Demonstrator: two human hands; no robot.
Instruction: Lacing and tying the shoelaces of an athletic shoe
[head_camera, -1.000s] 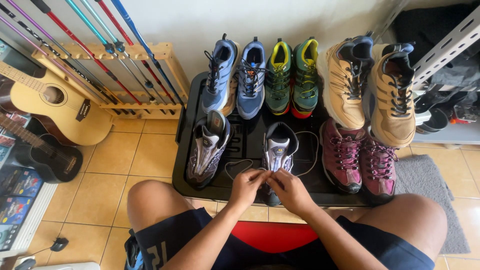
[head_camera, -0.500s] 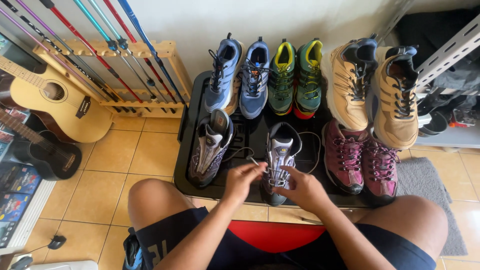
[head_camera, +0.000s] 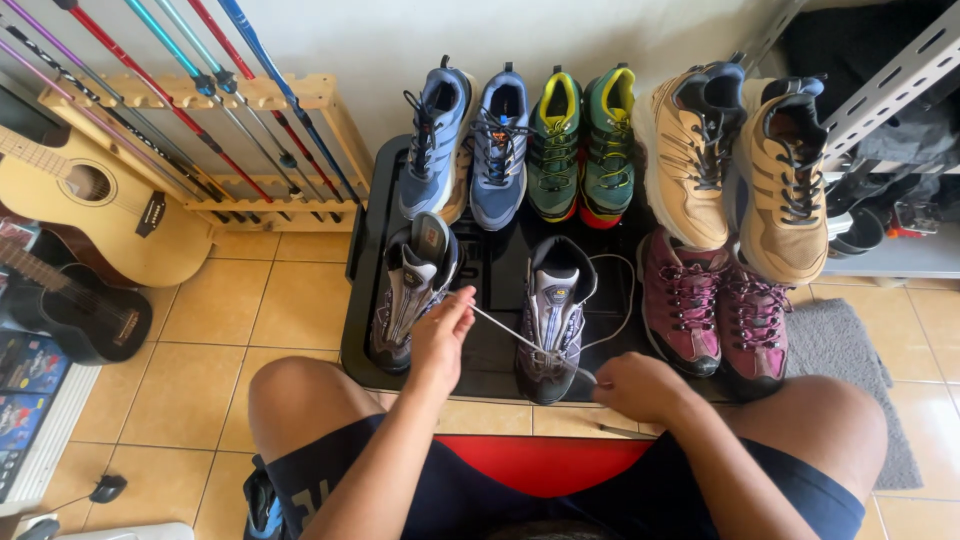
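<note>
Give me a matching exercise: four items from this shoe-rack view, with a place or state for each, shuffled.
Things:
1. grey shoe
2. tan shoes
3. guitar
4. maroon shoes

Places or states:
A. leaning at the left, by the pole rack
B. back row of the black tray, far right
C. front row, at the right of the tray
D. laces drawn out to both sides by the left hand and the right hand

Pairs: 1-D, 2-B, 3-A, 4-C
</note>
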